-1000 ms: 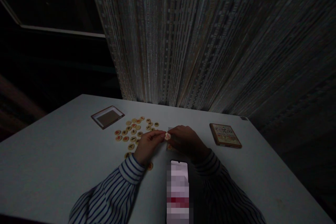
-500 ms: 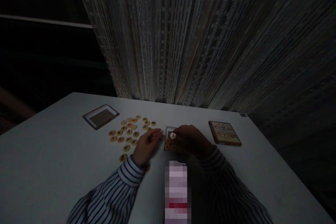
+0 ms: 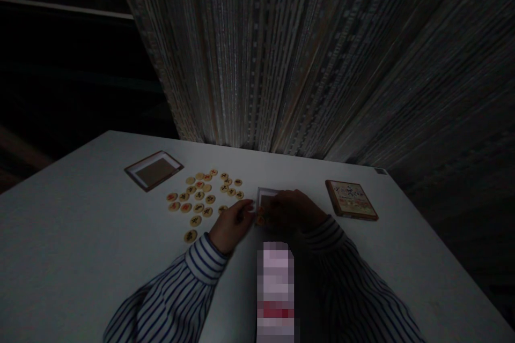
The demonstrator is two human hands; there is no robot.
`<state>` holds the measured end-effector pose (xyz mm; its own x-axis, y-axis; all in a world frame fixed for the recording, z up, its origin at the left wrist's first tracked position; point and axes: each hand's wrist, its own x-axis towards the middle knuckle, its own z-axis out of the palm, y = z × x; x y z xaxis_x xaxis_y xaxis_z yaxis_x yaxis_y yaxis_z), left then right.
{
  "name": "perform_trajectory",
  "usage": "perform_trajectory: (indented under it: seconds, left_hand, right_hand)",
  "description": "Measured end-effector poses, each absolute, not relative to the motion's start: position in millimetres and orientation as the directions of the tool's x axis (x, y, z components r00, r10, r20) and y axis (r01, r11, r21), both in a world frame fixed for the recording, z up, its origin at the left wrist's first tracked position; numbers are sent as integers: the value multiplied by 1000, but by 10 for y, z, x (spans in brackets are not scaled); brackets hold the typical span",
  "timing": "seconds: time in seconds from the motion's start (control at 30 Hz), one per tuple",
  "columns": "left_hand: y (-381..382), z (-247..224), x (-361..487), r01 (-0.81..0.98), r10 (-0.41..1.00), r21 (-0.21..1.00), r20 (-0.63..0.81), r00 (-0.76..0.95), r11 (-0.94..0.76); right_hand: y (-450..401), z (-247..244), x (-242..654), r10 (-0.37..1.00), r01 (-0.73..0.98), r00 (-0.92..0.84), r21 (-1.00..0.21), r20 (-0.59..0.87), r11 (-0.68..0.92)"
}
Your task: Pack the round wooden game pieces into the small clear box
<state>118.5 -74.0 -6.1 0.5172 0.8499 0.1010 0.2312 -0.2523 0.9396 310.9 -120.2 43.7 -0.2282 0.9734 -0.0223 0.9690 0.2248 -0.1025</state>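
Observation:
Near the middle of the white table sits a small open box point(image 3: 258, 206) with a few round pieces point(image 3: 260, 220) in its near left corner. My left hand point(image 3: 232, 226) is at the box's left side, fingers curled with thumb and fingertips close together at its edge; whether they grip the edge or a piece is too dark to tell. Over the right part of the box, my right hand point(image 3: 293, 209) has its fingers bent down inside, and its fingertips are hidden in shadow. Many round wooden pieces with red or black characters point(image 3: 199, 195) lie loose left of the box.
An open, shallow box part point(image 3: 155, 171) lies at the back left of the table point(image 3: 100, 225). To the right is a closed box with a picture cover point(image 3: 352, 200). A string curtain point(image 3: 261, 64) hangs behind the table. A blurred pinkish shape point(image 3: 277, 289) stands at the near centre.
The view has shifted slightly. My left hand has come closer to the box's left edge. The pale piece seen earlier by my right fingertips no longer shows there.

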Motion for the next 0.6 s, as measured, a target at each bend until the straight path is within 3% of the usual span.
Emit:
perform_trajectory:
  seconds: [0.6]
  left_hand:
    - [-747,-79,1191,266,835,922,99,541,-282]
  right_hand:
    - [-1168,333,3118,960,951,-270,-175,-72,255]
